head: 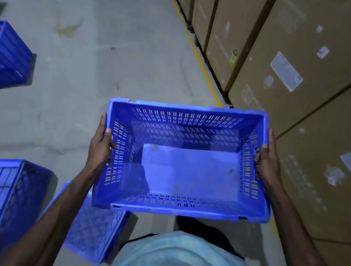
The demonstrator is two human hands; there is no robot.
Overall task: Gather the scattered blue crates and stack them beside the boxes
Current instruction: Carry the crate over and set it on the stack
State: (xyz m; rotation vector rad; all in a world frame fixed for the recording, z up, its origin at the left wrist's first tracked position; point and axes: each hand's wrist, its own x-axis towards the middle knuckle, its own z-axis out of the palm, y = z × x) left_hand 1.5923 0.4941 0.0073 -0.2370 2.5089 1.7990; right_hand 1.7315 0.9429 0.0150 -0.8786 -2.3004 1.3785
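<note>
holding one perforated blue crate (185,170) in the air in front of the body, open side up, empty inside. gripped at both short ends: left hand (100,147) curled over the left rim, with fingers (112,145) hooked inside the wall; right hand (267,163) clamped the same way on the right rim. carried above the concrete floor (114,41), near the yellow line (199,58) running along the floor edge at the foot of the tall cardboard boxes (306,59).

no stack to see beside the boxes in this view, so probably an early stage, or a stack out of sight; cannot tell which. left to gather: at least three more, all well apart from that floor edge. one far crate (5,56), seemingly tipped; one overturned crate (7,200) nearer the body; one bottom-up crate (94,232) partly hidden under the left forearm. next, probably, setting this one down by the yellow line, then going back for the others.
</note>
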